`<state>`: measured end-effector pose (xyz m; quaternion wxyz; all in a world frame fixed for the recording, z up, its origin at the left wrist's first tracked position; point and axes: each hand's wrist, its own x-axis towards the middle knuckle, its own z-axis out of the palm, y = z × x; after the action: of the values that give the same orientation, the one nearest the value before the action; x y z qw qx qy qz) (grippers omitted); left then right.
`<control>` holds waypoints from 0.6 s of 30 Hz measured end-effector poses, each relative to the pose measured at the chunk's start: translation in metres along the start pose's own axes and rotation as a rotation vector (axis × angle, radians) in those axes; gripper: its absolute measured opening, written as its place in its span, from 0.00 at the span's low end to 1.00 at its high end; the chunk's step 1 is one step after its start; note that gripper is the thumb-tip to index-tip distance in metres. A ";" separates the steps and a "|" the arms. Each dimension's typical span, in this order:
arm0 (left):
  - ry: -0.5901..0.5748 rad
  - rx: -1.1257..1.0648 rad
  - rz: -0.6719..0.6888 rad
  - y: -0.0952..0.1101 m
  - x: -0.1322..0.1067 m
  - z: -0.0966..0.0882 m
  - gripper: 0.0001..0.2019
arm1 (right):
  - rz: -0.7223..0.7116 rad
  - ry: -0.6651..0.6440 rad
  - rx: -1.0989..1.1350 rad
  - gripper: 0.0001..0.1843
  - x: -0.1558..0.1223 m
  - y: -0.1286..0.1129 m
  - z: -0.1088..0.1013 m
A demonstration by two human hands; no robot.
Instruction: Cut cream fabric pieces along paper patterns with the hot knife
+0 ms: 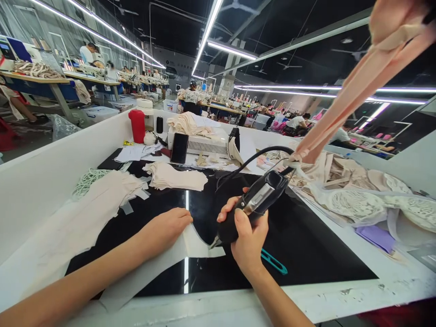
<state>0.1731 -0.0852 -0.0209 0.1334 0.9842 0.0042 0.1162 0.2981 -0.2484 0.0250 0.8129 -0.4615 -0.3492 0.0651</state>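
In the head view my right hand [248,231] is wrapped round a black corded power tool [260,195], which looks like electric scissors. It hangs by its rear end from a stretched pink fabric strip [344,104]. Its pointed metal tip touches or nearly touches the edge of a thin white fabric piece [200,247] on the black board [306,245]. My left hand [170,225] lies on that fabric, closed, with the fingertips gripping its upper edge. Part of the fabric runs under my left forearm. Just right of my right wrist is a teal slotted tool [274,262], partly hidden.
Stacked cream fabric pieces [177,176] and a longer pile [85,218] lie left and behind. A phone [179,148] leans against a white machine [207,144]. Lace bras [361,204] and purple cloth [376,238] are at right. A red cup [137,126] stands at back left.
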 end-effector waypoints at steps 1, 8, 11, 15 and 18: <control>-0.002 -0.001 0.003 0.000 -0.001 0.001 0.16 | -0.002 0.007 0.002 0.19 -0.001 -0.001 -0.002; 0.045 0.004 0.053 -0.003 -0.015 0.001 0.15 | -0.030 -0.026 -0.001 0.19 -0.005 -0.005 -0.005; 0.102 0.028 0.107 -0.006 -0.018 0.004 0.15 | -0.034 -0.048 -0.001 0.20 -0.006 -0.005 -0.005; 0.155 0.066 0.172 -0.008 -0.020 0.006 0.16 | -0.021 -0.042 0.015 0.20 -0.006 -0.006 -0.006; 0.177 0.073 0.197 -0.008 -0.022 0.007 0.18 | -0.014 -0.024 0.013 0.19 -0.003 -0.008 -0.005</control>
<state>0.1537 -0.0805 -0.0348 0.0846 0.9700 -0.0763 0.2149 0.2976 -0.2572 0.0281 0.8121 -0.4529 -0.3618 0.0676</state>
